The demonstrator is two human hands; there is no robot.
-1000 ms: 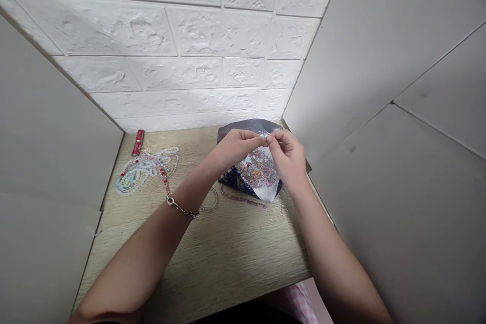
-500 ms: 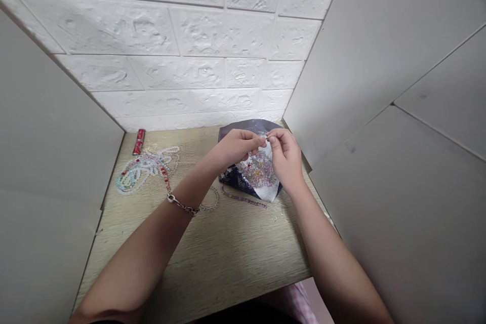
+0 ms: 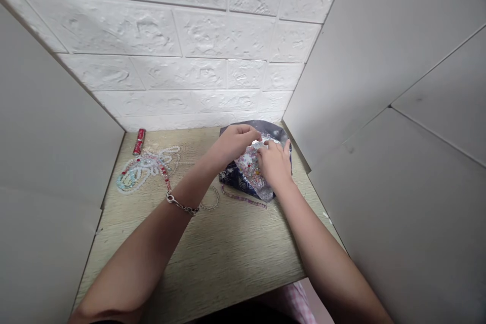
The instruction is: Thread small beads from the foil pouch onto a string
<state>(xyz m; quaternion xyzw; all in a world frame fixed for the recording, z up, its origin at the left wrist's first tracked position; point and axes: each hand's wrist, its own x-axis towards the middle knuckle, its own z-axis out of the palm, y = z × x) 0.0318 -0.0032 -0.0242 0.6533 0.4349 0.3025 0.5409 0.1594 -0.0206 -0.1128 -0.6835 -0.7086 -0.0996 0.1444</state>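
Observation:
A dark blue foil pouch (image 3: 232, 178) lies open at the back right of the wooden desk (image 3: 212, 253), full of small mixed-colour beads (image 3: 251, 161). My left hand (image 3: 236, 143) hovers over the pouch's left side with fingers curled in a pinch; what it holds is too small to make out. My right hand (image 3: 272, 162) reaches down into the beads, fingers bent and pressed among them. A thin purple beaded strand (image 3: 243, 198) trails from the pouch onto the desk toward me. A chain bracelet (image 3: 181, 206) sits on my left wrist.
A heap of white, red and pale blue beaded strands (image 3: 146, 169) lies at the back left, with a small red tube (image 3: 138, 142) behind it. White panels wall in the desk on the left and right; a white brick-pattern wall stands behind.
My right hand has dropped from its pinch against the left hand down into the beads in the pouch. The left hand has stayed above the pouch, slightly lower.

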